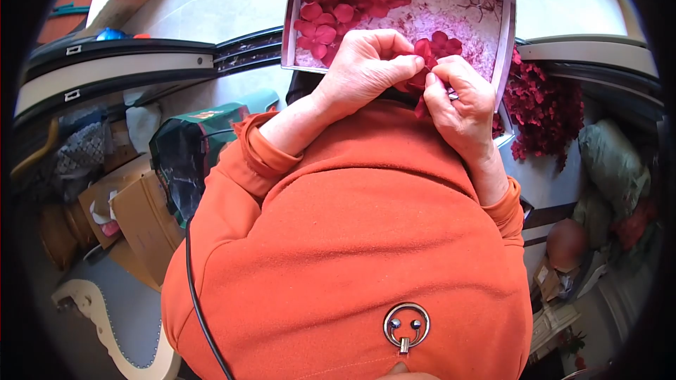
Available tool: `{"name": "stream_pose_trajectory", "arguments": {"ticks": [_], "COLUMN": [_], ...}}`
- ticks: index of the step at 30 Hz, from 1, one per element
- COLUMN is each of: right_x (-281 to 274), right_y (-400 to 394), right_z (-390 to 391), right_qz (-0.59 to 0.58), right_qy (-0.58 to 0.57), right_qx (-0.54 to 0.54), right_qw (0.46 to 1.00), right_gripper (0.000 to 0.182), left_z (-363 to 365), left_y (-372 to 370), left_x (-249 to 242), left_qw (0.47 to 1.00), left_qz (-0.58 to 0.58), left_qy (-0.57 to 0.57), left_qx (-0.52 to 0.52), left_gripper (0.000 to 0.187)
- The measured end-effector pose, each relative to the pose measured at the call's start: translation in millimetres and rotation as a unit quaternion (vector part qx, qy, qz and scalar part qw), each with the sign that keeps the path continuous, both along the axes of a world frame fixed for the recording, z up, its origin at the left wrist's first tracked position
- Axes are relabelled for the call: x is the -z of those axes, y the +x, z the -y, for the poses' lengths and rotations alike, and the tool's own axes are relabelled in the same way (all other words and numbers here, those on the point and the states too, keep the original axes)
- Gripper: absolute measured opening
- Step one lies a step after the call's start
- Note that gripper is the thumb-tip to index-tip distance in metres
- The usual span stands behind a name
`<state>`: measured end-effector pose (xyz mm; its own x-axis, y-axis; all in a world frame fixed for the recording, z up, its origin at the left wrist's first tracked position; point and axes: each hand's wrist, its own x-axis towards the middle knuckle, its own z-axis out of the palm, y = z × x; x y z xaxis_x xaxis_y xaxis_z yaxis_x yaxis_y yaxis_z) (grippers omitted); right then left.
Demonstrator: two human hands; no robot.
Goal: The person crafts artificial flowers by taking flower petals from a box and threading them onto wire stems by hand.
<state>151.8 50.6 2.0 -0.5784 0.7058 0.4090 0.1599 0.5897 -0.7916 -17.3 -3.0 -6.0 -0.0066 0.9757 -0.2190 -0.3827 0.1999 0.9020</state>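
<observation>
Both hands meet over the near edge of a shallow box [508, 42] at the top of the view. My left hand [373, 67] pinches a dark red cloth flower [442, 45] between thumb and forefinger. From the other side, my right hand [461, 98] has its fingers closed on the same red flower piece, and something small and shiny shows between its fingers. Loose red flowers [324, 24] are heaped in the box's left part. Pink-white bits [429, 10] and thin dark stems [482, 1] lie to the right.
A big bunch of dark red flowers [539, 102] hangs right of the box. At left are a green bag [190, 148], a cardboard box [144, 214] and a curved cream frame [98, 320]. Grey-green bags [612, 162] lie at right. A black cable [191, 274] runs down the orange top.
</observation>
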Motion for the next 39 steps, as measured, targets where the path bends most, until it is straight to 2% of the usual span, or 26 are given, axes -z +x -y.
{"name": "stream_pose_trajectory", "arguments": {"ticks": [2,5,7,14,16,17,19,32,35,37,39], "right_x": [1.9,4.7,6.5,10.1,7.8,6.1,3.5,6.9,6.4,6.6,7.1], "right_y": [1.0,1.8,2.0,2.3,0.4,-1.0,-2.8,-4.3,-3.0,-3.1,-2.0], "right_z": [0.4,1.4,1.9,3.7,3.5,3.2,2.8,3.2,2.3,2.4,1.0], "right_qz": [0.003,0.010,0.013,0.027,0.028,0.020,0.015,0.031,0.030,-0.009,-0.010], "right_qy": [0.002,0.003,0.001,-0.022,-0.013,0.025,0.077,0.085,0.059,-0.029,-0.046], "right_qx": [0.004,0.012,0.017,0.014,0.016,0.020,0.026,0.019,0.014,0.023,0.018], "right_qw": [1.000,1.000,1.000,0.999,0.999,0.999,0.997,0.996,0.998,0.999,0.999], "right_gripper": [0.006,0.007,0.007,0.008,0.008,0.008,0.009,0.010,0.008,0.007,0.006], "left_z": [0.5,0.9,0.9,1.2,0.9,0.5,-0.2,-0.8,-2.3,-3.6,-4.4], "left_y": [0.8,2.7,3.3,4.9,5.4,4.9,3.0,3.6,3.3,1.5,0.0], "left_x": [-0.9,-3.1,-5.6,1.5,3.1,4.2,5.7,6.7,5.2,5.7,5.4], "left_qw": [1.000,0.999,0.993,0.984,0.999,0.999,0.999,1.000,1.000,0.998,0.998], "left_qz": [0.014,-0.031,-0.119,-0.171,-0.053,-0.053,0.024,0.005,-0.002,0.038,0.045], "left_qy": [-0.003,0.009,0.019,0.038,-0.002,0.000,-0.024,-0.013,-0.022,-0.040,-0.043], "left_qx": [-0.002,-0.013,-0.014,-0.014,-0.002,-0.002,-0.005,-0.007,-0.006,-0.002,0.000], "left_gripper": [0.007,0.007,0.006,0.006,0.007,0.007,0.009,0.010,0.009,0.009,0.009]}}
